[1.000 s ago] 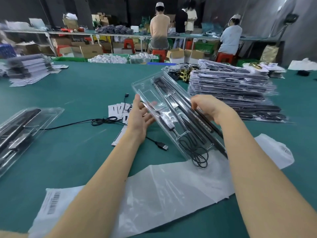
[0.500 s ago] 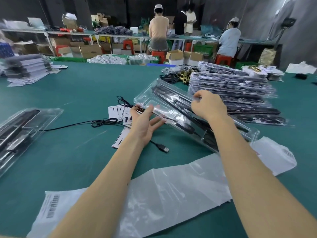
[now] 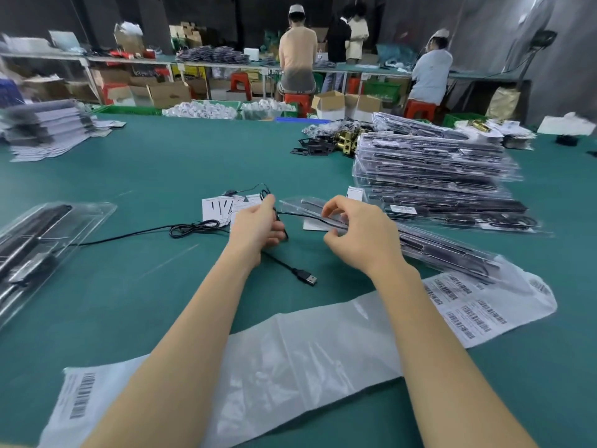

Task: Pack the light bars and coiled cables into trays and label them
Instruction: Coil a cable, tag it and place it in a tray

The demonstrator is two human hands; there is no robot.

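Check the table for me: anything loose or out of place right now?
Yes. A black USB cable trails uncoiled across the green table, its plug lying loose, not in any tray. The left hand grips it beside the clear tray the right hand holds.

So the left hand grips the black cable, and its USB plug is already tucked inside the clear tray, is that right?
Not quite. The left hand does grip the black cable, but the head view shows its USB plug lying bare on the green table, outside the clear tray.

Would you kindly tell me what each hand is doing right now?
Left hand: grips the black USB cable.
Right hand: fingers curled, pinching the edge of the clear tray.
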